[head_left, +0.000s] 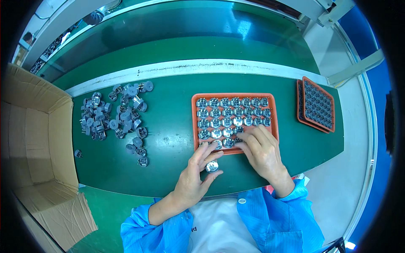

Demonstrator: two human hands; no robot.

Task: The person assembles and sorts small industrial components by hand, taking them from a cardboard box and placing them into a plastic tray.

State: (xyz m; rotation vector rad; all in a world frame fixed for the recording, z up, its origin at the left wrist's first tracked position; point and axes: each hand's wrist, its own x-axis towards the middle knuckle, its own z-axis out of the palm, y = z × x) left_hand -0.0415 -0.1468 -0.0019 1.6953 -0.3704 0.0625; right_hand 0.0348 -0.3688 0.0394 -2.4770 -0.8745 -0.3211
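Note:
An orange-red tray [276, 114] lies before me, with rows of small round electronic parts [227, 111] showing silvery, circuit-like tops. My left hand [192, 181] is at the tray's near left edge. Its thumb and fingers hold one round electronic part [211, 166] just outside the rim. Over the tray's near right corner, my right hand [263, 154] has its fingers bent and its tips closed around a part in the lower rows. That part is mostly hidden by the fingers.
Loose grey round parts [99, 118] lie heaped on the green table [173, 126] at left. An open cardboard box [38, 139] stands beyond the table's left edge. Stacked filled trays [318, 105] sit at far right. A white ledge [190, 67] runs along the back.

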